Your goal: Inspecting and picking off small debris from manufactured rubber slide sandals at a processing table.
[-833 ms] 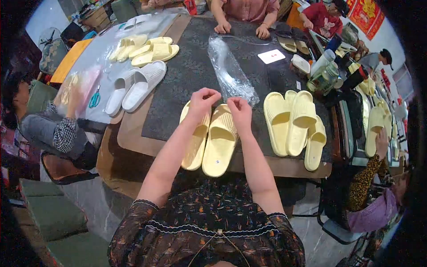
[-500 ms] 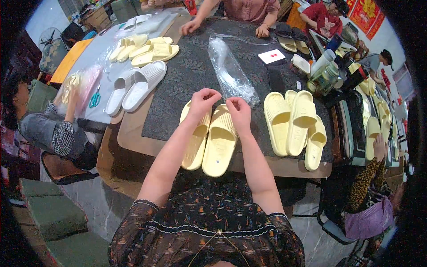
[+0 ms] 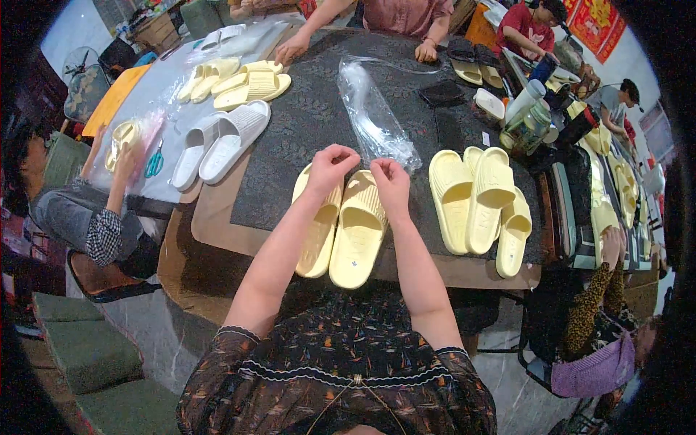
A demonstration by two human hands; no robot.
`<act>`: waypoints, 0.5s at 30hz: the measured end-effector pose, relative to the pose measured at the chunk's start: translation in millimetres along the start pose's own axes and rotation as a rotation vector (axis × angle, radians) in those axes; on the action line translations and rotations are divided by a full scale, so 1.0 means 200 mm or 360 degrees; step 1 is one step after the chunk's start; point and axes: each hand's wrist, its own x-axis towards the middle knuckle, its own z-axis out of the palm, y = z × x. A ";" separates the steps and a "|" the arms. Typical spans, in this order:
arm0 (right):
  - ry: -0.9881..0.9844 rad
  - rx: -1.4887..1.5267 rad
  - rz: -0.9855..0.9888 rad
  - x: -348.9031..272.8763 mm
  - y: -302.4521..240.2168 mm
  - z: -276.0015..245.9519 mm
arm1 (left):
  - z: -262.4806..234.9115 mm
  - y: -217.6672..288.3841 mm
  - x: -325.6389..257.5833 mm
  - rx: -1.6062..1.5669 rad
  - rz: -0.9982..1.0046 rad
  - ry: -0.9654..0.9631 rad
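Observation:
My left hand point(image 3: 333, 168) and my right hand point(image 3: 391, 181) are both closed in a pinch, a short way apart, over the toe ends of two yellow slide slippers. What the fingertips hold, if anything, is too small to make out. The left slipper point(image 3: 313, 250) is partly hidden under my left hand and forearm. Its mate, the right slipper point(image 3: 357, 243), shows a ribbed strap and a small blue mark at the heel. Just beyond my fingers lies a clear plastic bag point(image 3: 373, 109), its near end bunched beside my right hand.
Several yellow slippers point(image 3: 482, 206) lie to the right. White slippers point(image 3: 235, 141) and more yellow slippers point(image 3: 254, 85) are at the left, near teal scissors point(image 3: 154, 163). Jars point(image 3: 533, 119) and a dark flat rectangle point(image 3: 442, 94) are at the far right. Other people sit around the table.
My hands have barely moved. The flat rectangle at the far right, white with red marks before, is now dark. The person at the left now shows a yellow slipper more plainly in hand.

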 end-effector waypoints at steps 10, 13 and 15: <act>-0.0005 0.0010 -0.0025 0.00 0.01 0.00 | -0.01 -0.02 0.00 -0.0071 -0.0003 0.0009; -0.0131 -0.0043 -0.0041 0.00 0.01 0.01 | 0.00 -0.02 0.00 0.0219 0.0068 -0.0132; -0.0081 0.0021 -0.0004 0.00 0.01 0.01 | 0.00 -0.03 0.00 0.0104 0.0082 -0.0073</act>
